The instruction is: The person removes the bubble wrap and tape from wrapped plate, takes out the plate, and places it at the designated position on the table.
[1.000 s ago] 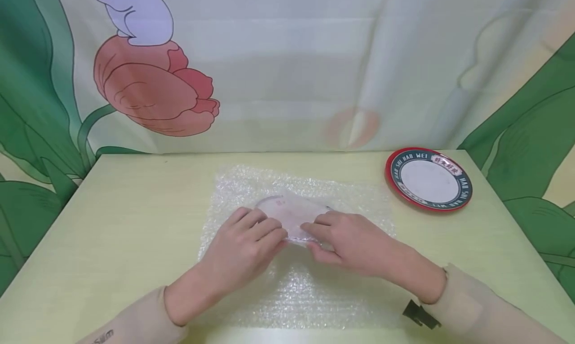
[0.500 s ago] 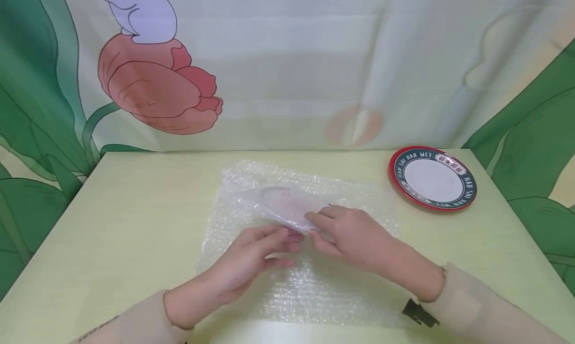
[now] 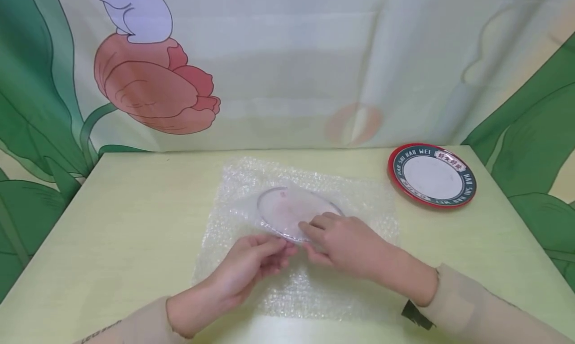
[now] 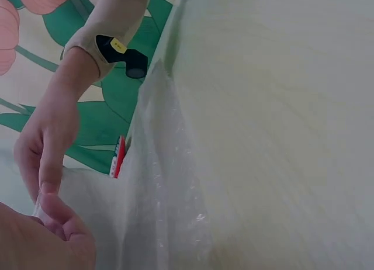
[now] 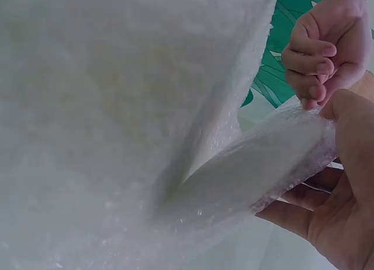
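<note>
A round plate with a dark rim (image 3: 292, 211) shows through a layer of bubble wrap folded over it, tilted toward the person. Beneath it lies the bubble wrap sheet (image 3: 251, 179). My right hand (image 3: 352, 241) grips the wrapped plate at its near right edge, fingers on top and thumb below; the right wrist view has this hand (image 5: 345, 194) around the wrap. At the plate's near edge my left hand (image 3: 251, 261) pinches the bubble wrap between thumb and fingers, its other fingers curled. In the left wrist view the left hand (image 4: 52, 241) meets the right hand (image 4: 47, 141).
Another plate (image 3: 433, 176), white in the middle with a dark green lettered band and red edge, rests at the table's back right. A printed curtain (image 3: 278, 74) hangs behind the pale table (image 3: 135, 219). A black clip-like device (image 3: 418, 314) sits under the right sleeve.
My left hand has turned from lying over the plate's near edge to pinching the wrap there from the front. The right hand keeps its grip. More of the plate's outline shows now.
</note>
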A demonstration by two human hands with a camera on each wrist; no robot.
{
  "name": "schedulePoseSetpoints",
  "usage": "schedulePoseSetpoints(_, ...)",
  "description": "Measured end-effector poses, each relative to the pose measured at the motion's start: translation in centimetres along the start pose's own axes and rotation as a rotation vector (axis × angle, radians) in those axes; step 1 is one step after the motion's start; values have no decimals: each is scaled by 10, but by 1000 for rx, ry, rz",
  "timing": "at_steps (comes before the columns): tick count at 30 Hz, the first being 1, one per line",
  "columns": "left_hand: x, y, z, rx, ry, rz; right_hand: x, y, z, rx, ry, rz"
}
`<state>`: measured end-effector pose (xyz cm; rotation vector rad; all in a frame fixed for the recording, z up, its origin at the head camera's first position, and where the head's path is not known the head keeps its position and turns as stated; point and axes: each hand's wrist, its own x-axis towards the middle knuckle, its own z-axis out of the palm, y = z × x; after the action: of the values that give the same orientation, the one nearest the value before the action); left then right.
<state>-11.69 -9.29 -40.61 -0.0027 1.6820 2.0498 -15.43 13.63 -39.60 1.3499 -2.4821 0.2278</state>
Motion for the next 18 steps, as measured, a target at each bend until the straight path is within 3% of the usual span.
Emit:
schedulePoseSetpoints(10, -3, -6, 5, 36, 44, -33, -6, -2, 4, -22, -55, 11)
schedulePoseSetpoints(18, -4, -13, 14, -37, 94, -56, -5, -5, 7, -15, -62, -11)
